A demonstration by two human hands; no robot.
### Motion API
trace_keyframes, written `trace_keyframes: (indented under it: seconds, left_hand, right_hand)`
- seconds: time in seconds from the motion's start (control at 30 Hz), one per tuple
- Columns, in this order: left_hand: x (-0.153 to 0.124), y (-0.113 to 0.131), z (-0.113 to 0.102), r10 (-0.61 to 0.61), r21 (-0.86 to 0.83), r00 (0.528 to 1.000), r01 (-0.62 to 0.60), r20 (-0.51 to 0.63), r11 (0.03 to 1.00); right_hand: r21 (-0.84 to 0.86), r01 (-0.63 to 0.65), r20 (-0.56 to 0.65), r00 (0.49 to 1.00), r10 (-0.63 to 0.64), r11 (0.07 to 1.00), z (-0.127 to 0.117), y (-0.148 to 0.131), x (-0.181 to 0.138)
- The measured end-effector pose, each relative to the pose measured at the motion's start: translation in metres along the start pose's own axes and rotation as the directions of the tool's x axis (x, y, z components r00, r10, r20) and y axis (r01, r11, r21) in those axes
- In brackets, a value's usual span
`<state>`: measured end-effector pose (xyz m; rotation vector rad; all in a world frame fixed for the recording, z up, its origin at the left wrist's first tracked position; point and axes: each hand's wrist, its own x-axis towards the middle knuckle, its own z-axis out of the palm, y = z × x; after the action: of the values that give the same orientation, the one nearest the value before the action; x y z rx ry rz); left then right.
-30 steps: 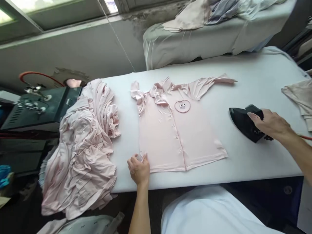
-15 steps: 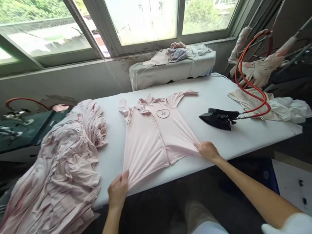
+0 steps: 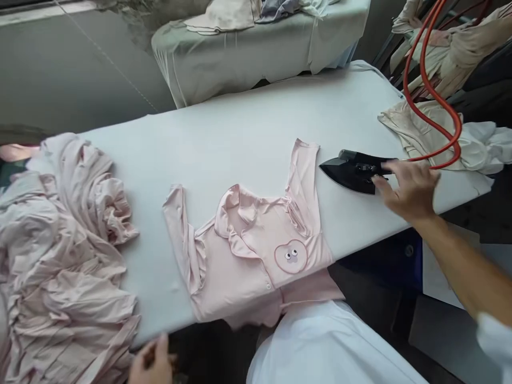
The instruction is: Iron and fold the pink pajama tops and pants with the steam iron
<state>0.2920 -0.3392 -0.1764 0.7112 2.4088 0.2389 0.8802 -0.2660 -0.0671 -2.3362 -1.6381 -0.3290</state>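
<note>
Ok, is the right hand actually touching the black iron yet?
Cannot tell. The head view shows the right hand with its fingers overlapping the rear of the black iron, but they are blurred and seen from above, so contact isn't plain.

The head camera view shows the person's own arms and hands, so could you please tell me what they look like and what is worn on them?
Both the right hand and the left hand are bare, with no gloves. The right forearm is also bare, up to a loose white sleeve at the frame's edge. No cables or markings show on either hand, though the left hand is partly cut off by the frame.
</note>
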Motion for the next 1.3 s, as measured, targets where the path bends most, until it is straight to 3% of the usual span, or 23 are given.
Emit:
trace_keyframes:
  seconds: [0.07, 0.17, 0.23, 0.3, 0.37, 0.4, 0.43, 0.5, 0.57, 0.63, 0.7, 0.77, 0.8, 0.83, 0.9, 0.93, 1.0, 1.1, 1.13, 1.17, 1.2, 1.27, 1.3]
  left_hand:
    - [0.027, 0.078, -0.004, 0.06, -0.139, 0.987, -0.081, -0.151, 0.987]
    - [0.053, 0.155, 0.001, 0.283, -0.121, 0.958, -0.288, -0.058, 0.95]
    - [0.064, 0.168, -0.001, 0.292, -0.057, 0.955, -0.295, -0.054, 0.954]
    - [0.068, 0.159, -0.01, 0.193, -0.022, 0.957, -0.202, -0.219, 0.979]
    - [0.063, 0.144, -0.019, 0.157, 0.01, 0.901, -0.167, -0.405, 0.986]
    - [0.058, 0.139, -0.022, 0.193, 0.011, 0.883, -0.208, -0.429, 0.978]
    - [0.051, 0.138, -0.022, 0.266, 0.005, 0.88, -0.287, -0.392, 0.958]
    - [0.038, 0.147, -0.015, 0.437, -0.039, 0.876, -0.453, -0.205, 0.891]
    - [0.03, 0.167, -0.003, 0.534, -0.088, 0.845, -0.534, -0.022, 0.841]
    - [0.028, 0.195, 0.012, 0.563, -0.11, 0.824, -0.554, 0.067, 0.825]
    - [0.032, 0.23, 0.028, 0.617, -0.143, 0.776, -0.601, 0.13, 0.787]
    - [0.036, 0.266, 0.041, 0.701, -0.158, 0.669, -0.686, 0.247, 0.711]
    - [0.038, 0.281, 0.046, 0.729, -0.159, 0.611, -0.723, 0.309, 0.673]
    - [0.04, 0.293, 0.049, 0.745, -0.154, 0.565, -0.751, 0.356, 0.643]
    - [0.041, 0.304, 0.049, 0.761, -0.125, 0.527, -0.785, 0.379, 0.607]
    - [0.042, 0.303, 0.046, 0.787, -0.114, 0.516, -0.808, 0.339, 0.579]
    - [0.042, 0.29, 0.04, 0.864, -0.109, 0.458, -0.867, 0.211, 0.486]
    - [0.042, 0.263, 0.036, 0.948, -0.173, 0.309, -0.932, 0.077, 0.318]
    - [0.042, 0.256, 0.037, 0.955, -0.207, 0.291, -0.932, 0.064, 0.298]
    - [0.042, 0.25, 0.039, 0.952, -0.231, 0.3, -0.924, 0.056, 0.304]
    - [0.043, 0.246, 0.04, 0.939, -0.252, 0.34, -0.905, 0.054, 0.342]
    - [0.048, 0.244, 0.041, 0.865, -0.325, 0.49, -0.804, 0.111, 0.497]
    - [0.051, 0.247, 0.041, 0.793, -0.388, 0.577, -0.697, 0.195, 0.603]
  right_hand:
    - [-0.075, 0.05, 0.022, 0.999, -0.048, 0.996, 0.022, -0.006, 0.072]
    - [-0.087, -0.003, 0.113, 0.993, 0.013, 0.996, 0.042, -0.018, 0.125]
    - [-0.083, -0.082, 0.061, 0.994, 0.087, 0.993, 0.05, -0.033, 0.134]
    - [-0.082, -0.151, 0.038, 0.987, 0.155, 0.985, 0.061, -0.058, 0.128]
    - [-0.085, -0.2, 0.09, 0.974, 0.207, 0.976, 0.079, -0.09, 0.111]
    - [-0.077, -0.202, 0.158, 0.965, 0.212, 0.976, 0.088, -0.103, 0.102]
    - [-0.059, -0.196, 0.229, 0.952, 0.204, 0.979, 0.095, -0.111, 0.093]
    - [-0.03, -0.184, 0.357, 0.916, 0.182, 0.982, 0.097, -0.106, 0.078]
    - [-0.087, -0.338, 0.378, 0.859, 0.345, 0.937, 0.078, -0.075, 0.066]
    - [-0.178, -0.556, 0.189, 0.79, 0.583, 0.812, 0.045, -0.047, 0.053]
    - [-0.177, -0.623, -0.048, 0.778, 0.626, 0.762, 0.018, -0.054, 0.038]
    - [-0.108, -0.445, -0.005, 0.894, 0.447, 0.889, 0.013, -0.111, 0.024]
    - [-0.004, -0.284, 0.161, 0.946, 0.28, 0.959, 0.019, -0.154, 0.017]
    - [0.132, -0.086, 0.383, 0.923, 0.029, 0.988, 0.029, -0.199, 0.012]
    - [0.254, 0.06, 0.493, 0.851, -0.182, 0.965, 0.054, -0.277, 0.007]
    - [0.29, 0.102, 0.533, 0.809, -0.249, 0.952, 0.065, -0.301, 0.007]
    - [0.323, 0.102, 0.557, 0.783, -0.276, 0.941, 0.076, -0.312, 0.009]
    - [0.338, 0.033, 0.534, 0.816, -0.221, 0.94, 0.071, -0.272, 0.012]
    - [0.341, 0.025, 0.516, 0.831, -0.209, 0.94, 0.067, -0.256, 0.012]
    - [0.354, 0.025, 0.494, 0.843, -0.21, 0.935, 0.063, -0.242, 0.012]
    - [0.383, 0.019, 0.474, 0.854, -0.214, 0.923, 0.06, -0.232, 0.011]
    - [0.477, -0.097, 0.469, 0.869, -0.16, 0.873, 0.058, -0.221, 0.01]
    - [0.53, -0.228, 0.509, 0.856, -0.092, 0.816, 0.06, -0.219, 0.01]
